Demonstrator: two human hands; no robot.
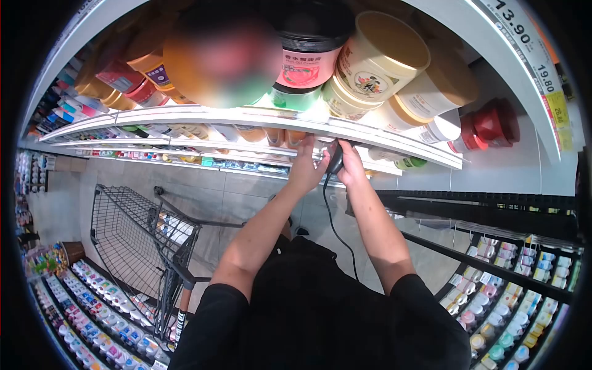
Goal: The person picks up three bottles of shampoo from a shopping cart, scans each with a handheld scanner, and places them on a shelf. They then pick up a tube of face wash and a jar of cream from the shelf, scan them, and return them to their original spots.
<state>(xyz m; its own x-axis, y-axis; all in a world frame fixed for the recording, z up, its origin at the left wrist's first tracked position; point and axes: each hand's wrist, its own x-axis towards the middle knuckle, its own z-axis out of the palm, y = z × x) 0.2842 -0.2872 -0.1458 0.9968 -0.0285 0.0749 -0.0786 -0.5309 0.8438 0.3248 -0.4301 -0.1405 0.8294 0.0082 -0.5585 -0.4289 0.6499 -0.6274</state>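
Note:
Both of my hands reach up to the white shelf edge [265,116]. My right hand [352,163] is wrapped round a black handheld device [335,159], from which a black cable [336,228] hangs down past my forearm. Just left of it, my left hand [306,165] is raised at the shelf row below the tubs; its fingertips are partly hidden under the edge, and whether it holds something does not show. Above the hands stand a pink-labelled tub with a black lid [308,61] and a large cream-coloured tub [379,58].
A wire shopping cart [132,228] stands at the left on the tiled floor [234,191]. More shelves with small bottles [105,308] curve along the lower left, and racks of packs [512,296] fill the lower right. Red tubs [493,123] sit at the shelf's right end.

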